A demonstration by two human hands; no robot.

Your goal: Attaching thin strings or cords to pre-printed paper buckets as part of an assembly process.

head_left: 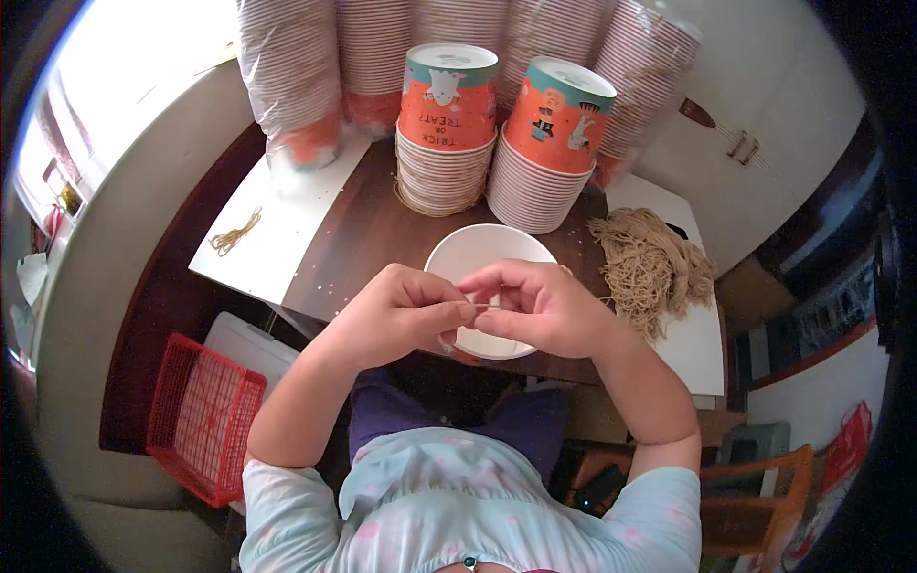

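In front of me a white-lined paper bucket (490,239) stands upright on the table, its mouth facing up. Above that mouth both my hands work at a thin beige cord (489,307). My left hand (406,307) pinches the cord between thumb and forefinger. The cord runs into the curled fingers of my right hand (549,304), whose thumb and forefinger stand a little apart around it. Both hands hide the bucket's middle, and the cord's far end is hidden in the right palm.
Behind stand two stacks of upside-down orange-and-teal buckets (447,115) (557,124). Plastic-wrapped bucket stacks (291,86) line the back. A tangled heap of beige cords (654,267) lies right, a small cord bundle (236,232) left. Below left sits a red basket (205,411); a wooden chair (788,497) stands lower right.
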